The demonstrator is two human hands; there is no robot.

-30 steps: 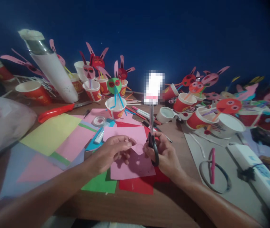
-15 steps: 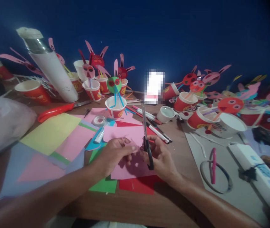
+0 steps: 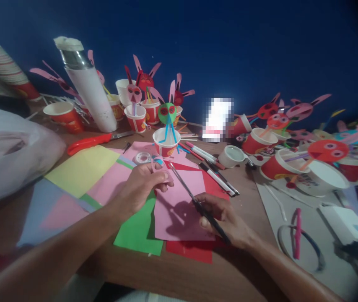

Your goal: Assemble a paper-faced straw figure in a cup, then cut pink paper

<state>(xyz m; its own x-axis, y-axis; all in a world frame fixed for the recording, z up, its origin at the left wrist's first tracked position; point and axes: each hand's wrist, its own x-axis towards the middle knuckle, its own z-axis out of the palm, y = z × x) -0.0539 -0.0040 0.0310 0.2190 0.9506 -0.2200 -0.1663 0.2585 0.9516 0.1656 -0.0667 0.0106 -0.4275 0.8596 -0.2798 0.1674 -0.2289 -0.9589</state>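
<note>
Between the thumb and fingers of my left hand [image 3: 146,184] is a small pink paper piece [image 3: 163,173]. My right hand [image 3: 223,216] is closed round the black handles of a pair of scissors [image 3: 185,186]; the blades look together and point up and left, a little apart from the piece. Below both hands lies a pink paper sheet [image 3: 179,218], with a green sheet [image 3: 138,228] and a red sheet [image 3: 191,251] partly under it. A roll of clear tape [image 3: 143,158] sits just beyond my left hand.
At the back stand red paper cups [image 3: 135,119] with paper animal heads on straws and a tilted white bottle [image 3: 87,92]. A red-handled knife [image 3: 89,143] lies left, by a yellow sheet [image 3: 83,170]. Markers [image 3: 218,180], a small white cup [image 3: 232,156] and a power strip [image 3: 342,222] are right.
My left hand has lifted the pink piece up and away from the scissors. The scissors have tipped from upright to a leftward slant, their blades clear of the paper. The view has turned slightly left.
</note>
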